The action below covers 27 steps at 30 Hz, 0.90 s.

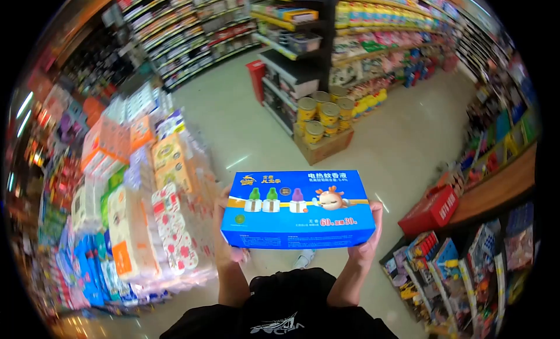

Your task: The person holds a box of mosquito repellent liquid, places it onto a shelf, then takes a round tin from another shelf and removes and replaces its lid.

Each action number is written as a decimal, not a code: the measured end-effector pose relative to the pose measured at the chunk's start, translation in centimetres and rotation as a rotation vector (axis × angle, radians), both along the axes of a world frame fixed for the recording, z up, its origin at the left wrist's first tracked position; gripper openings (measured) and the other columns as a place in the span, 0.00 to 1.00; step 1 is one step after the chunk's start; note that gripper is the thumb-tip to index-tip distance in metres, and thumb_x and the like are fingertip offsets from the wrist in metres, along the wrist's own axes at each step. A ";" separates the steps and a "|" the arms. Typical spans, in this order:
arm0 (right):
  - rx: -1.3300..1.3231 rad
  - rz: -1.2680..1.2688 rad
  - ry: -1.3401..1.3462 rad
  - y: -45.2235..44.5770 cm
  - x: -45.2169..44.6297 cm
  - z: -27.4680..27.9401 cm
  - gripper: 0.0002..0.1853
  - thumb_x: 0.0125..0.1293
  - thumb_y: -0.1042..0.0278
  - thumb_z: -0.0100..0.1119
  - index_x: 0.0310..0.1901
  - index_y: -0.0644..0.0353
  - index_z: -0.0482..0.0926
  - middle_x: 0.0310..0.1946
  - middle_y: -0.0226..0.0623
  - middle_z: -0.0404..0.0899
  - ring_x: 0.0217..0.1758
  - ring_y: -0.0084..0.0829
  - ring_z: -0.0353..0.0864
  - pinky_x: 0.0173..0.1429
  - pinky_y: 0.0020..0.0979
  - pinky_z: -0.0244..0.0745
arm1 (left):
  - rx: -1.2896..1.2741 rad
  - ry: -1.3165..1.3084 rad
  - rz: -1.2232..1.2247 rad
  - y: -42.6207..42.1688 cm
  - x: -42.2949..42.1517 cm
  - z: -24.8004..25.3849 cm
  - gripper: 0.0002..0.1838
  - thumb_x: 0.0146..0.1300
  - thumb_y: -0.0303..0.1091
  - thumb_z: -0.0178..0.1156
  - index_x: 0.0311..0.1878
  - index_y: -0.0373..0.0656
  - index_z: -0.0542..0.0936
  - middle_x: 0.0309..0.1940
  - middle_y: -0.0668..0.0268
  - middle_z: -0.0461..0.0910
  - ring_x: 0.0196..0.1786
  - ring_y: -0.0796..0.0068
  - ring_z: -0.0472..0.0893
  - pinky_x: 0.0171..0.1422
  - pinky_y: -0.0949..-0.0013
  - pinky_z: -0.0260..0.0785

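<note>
Presently, in the head view, I hold with both hands a blue box of electric mosquito-repellent liquid (303, 208), up in front of my body and above the shop floor (233, 126). My left hand (220, 222) is at its left end and my right hand (371, 240) at its right end; the fingers press the box between them, though most of them are hidden, so how far they are spread I cannot tell. The printed face of the box is turned up to me, showing green-capped and purple-capped bottles and a cartoon figure. Below it I see my black shirt (274, 301) and a white shoe (304, 260). On my left are piled tissue packs (178, 228). Farther ahead, yellow tins (329, 113) stand on a cardboard carton (326, 150), beside shelves (291, 71). On my right is a red box (430, 211), above a rack of small packets (449, 260).
</note>
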State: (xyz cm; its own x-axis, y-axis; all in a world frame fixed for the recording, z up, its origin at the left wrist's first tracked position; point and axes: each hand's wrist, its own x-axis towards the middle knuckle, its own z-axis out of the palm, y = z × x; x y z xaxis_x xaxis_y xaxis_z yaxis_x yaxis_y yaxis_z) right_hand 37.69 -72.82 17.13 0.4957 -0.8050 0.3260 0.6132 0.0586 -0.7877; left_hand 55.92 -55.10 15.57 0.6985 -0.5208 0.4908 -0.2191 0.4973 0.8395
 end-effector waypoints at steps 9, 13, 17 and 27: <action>-0.126 -0.126 0.043 -8.1 -6.0 -0.5 0.40 0.46 0.49 0.75 0.52 0.58 0.61 0.65 0.56 0.61 0.67 0.42 0.64 0.67 0.43 0.59 | -0.012 0.139 -0.312 -14.2 -1.0 -1.1 0.51 0.31 0.74 0.72 0.50 0.43 0.67 0.62 0.55 0.63 0.66 0.62 0.64 0.70 0.58 0.54; -0.029 -0.350 0.155 -9.6 -6.0 0.2 0.44 0.44 0.34 0.72 0.50 0.59 0.60 0.53 0.43 0.67 0.58 0.32 0.69 0.62 0.33 0.63 | 0.032 0.191 -0.416 -19.0 -0.6 -1.9 0.51 0.31 0.74 0.72 0.50 0.43 0.67 0.63 0.55 0.63 0.67 0.63 0.64 0.70 0.58 0.54; 0.002 -0.426 0.183 -12.2 -4.7 -0.6 0.44 0.45 0.34 0.72 0.50 0.59 0.60 0.51 0.43 0.68 0.57 0.31 0.69 0.62 0.32 0.63 | 0.135 0.225 -0.476 -23.8 1.1 -1.7 0.52 0.31 0.73 0.73 0.51 0.42 0.67 0.62 0.56 0.63 0.66 0.64 0.64 0.70 0.60 0.55; -0.198 -0.602 0.134 -18.3 1.1 1.3 0.41 0.47 0.47 0.76 0.54 0.57 0.60 0.68 0.59 0.55 0.66 0.40 0.66 0.65 0.38 0.63 | 0.063 0.219 -0.915 -36.2 9.8 1.3 0.47 0.29 0.59 0.81 0.48 0.44 0.67 0.67 0.53 0.59 0.68 0.62 0.62 0.71 0.60 0.52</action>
State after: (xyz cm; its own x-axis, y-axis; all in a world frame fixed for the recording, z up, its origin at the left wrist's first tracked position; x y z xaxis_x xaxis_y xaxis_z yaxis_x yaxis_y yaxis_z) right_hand 38.77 -91.14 18.40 0.0226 -0.8857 0.4636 0.3891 -0.4194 -0.8202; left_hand 65.70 -91.28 16.87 0.0786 -0.9337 0.3494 0.4004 0.3506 0.8466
